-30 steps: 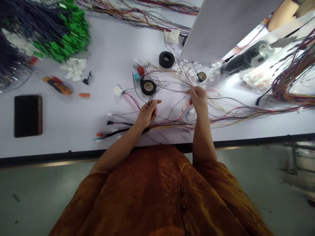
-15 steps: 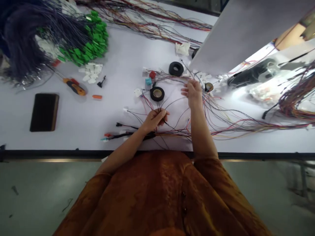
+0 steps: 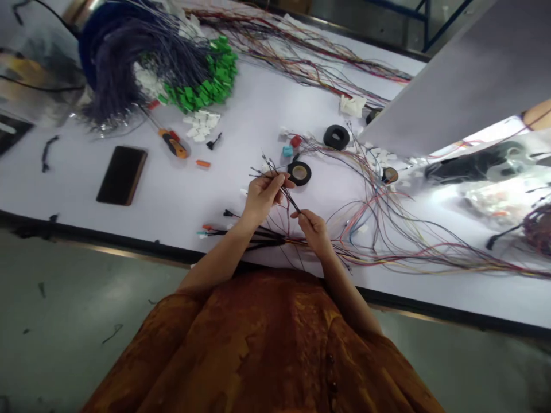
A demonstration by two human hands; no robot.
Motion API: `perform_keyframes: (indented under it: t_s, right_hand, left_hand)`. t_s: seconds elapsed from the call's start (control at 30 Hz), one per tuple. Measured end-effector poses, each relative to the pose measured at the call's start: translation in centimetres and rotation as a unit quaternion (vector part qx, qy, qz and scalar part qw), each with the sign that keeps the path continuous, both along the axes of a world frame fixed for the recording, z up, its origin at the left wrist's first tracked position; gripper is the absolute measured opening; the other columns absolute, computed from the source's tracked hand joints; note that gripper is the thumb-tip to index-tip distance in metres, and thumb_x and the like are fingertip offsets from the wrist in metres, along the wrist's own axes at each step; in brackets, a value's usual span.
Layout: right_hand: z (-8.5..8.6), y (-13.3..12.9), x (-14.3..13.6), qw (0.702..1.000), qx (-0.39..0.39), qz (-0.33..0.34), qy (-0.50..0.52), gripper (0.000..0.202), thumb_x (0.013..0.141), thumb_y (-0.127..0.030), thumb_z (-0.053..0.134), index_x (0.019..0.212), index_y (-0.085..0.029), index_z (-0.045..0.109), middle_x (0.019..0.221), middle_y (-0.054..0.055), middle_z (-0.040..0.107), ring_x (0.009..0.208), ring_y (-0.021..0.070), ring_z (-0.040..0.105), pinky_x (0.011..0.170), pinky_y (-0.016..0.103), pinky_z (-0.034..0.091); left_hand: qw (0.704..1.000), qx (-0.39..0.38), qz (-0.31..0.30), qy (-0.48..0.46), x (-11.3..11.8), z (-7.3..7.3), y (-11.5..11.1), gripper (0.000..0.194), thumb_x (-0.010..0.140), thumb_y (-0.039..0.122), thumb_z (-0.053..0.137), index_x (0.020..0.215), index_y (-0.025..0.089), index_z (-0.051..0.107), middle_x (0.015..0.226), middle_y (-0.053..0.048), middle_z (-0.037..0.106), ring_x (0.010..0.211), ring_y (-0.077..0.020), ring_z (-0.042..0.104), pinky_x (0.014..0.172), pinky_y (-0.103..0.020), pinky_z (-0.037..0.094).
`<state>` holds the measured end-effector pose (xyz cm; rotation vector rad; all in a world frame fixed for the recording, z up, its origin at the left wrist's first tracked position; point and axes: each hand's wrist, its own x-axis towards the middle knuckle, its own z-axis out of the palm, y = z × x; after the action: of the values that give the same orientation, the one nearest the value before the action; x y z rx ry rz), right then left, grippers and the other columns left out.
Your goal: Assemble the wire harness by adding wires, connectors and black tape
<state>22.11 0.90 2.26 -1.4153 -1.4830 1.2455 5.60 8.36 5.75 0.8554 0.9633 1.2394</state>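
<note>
Several thin dark wires [image 3: 291, 201] run between my two hands. My left hand [image 3: 266, 192] is closed on them, and their small terminal ends fan out above its fingers. Lower and to the right, my right hand [image 3: 313, 226] pinches the same wires. Just beyond my left fingertips lies a black tape roll [image 3: 299, 173]. A second black tape roll [image 3: 336, 137] lies farther back, near a red connector [image 3: 295, 140] and a blue connector [image 3: 287, 151]. Black-sleeved cables [image 3: 262, 237] pass below my hands.
A phone [image 3: 122, 175], a screwdriver [image 3: 173, 143] and an orange piece [image 3: 203, 164] lie left. Green connectors [image 3: 202, 86] on dark wires sit behind them. A white panel [image 3: 439, 86] rises at back right. Loose wires [image 3: 413, 235] spread rightward. Another person's arm [image 3: 538, 115] shows far right.
My right hand has come down and toward my left hand and now pinches the wires. More wire ends stand out from my left hand. The view has turned and shifted left.
</note>
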Motion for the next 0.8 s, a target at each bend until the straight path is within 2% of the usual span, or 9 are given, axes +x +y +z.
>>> perform_keyframes:
  t_s: [0.13,0.23,0.43,0.57,0.8]
  right_hand:
    - [-0.3,-0.5,0.0,1.000,-0.016,0.009,0.005,0.031,0.098,-0.038,0.046,0.099,-0.016,0.068,0.059,-0.007,0.030,0.053,0.0085,0.026,0.053,0.025,0.022]
    - [-0.4,-0.7,-0.2,0.999,-0.022,0.005,0.027,0.032,0.098,-0.040,0.045,0.099,-0.016,0.067,0.059,-0.007,0.030,0.052,0.0083,0.026,0.052,0.025,0.021]
    - [-0.5,-0.7,-0.3,0.999,-0.007,0.002,0.032,0.032,0.097,-0.041,0.046,0.098,-0.015,0.067,0.063,-0.004,0.042,0.057,0.0089,0.037,0.055,0.025,0.030]
    - [-0.4,-0.7,-0.2,1.000,-0.010,0.005,0.018,0.034,0.097,-0.042,0.046,0.098,-0.016,0.067,0.065,-0.004,0.045,0.058,0.0092,0.041,0.057,0.025,0.033]
    - [-0.4,-0.6,-0.1,1.000,-0.012,0.010,0.010,0.034,0.098,-0.042,0.046,0.098,-0.016,0.068,0.065,-0.004,0.045,0.058,0.0096,0.041,0.057,0.025,0.032]
  left_hand:
    - [0.999,0.014,0.028,0.010,-1.4,0.3,0.3,0.030,0.084,0.044,0.072,0.094,0.015,0.070,0.084,-0.007,0.077,0.041,-0.0026,0.046,0.035,-0.018,0.027]
    - [1.000,0.019,0.023,0.002,-2.0,0.2,0.4,0.029,0.084,0.042,0.072,0.097,0.016,0.069,0.086,-0.007,0.077,0.042,-0.0026,0.049,0.035,-0.017,0.026]
    - [0.999,0.031,0.021,0.021,-2.6,0.6,0.7,0.029,0.084,0.043,0.073,0.095,0.016,0.068,0.089,-0.008,0.077,0.044,-0.0033,0.052,0.035,-0.017,0.026]
    - [0.999,0.033,0.023,0.033,-3.0,1.1,1.0,0.028,0.083,0.042,0.074,0.092,0.017,0.067,0.090,-0.008,0.077,0.046,-0.0033,0.054,0.036,-0.017,0.027]
    - [0.999,0.025,-0.019,0.010,-3.9,1.4,1.7,0.032,0.081,0.044,0.077,0.096,0.017,0.067,0.090,-0.007,0.076,0.051,-0.0053,0.059,0.038,-0.016,0.034]
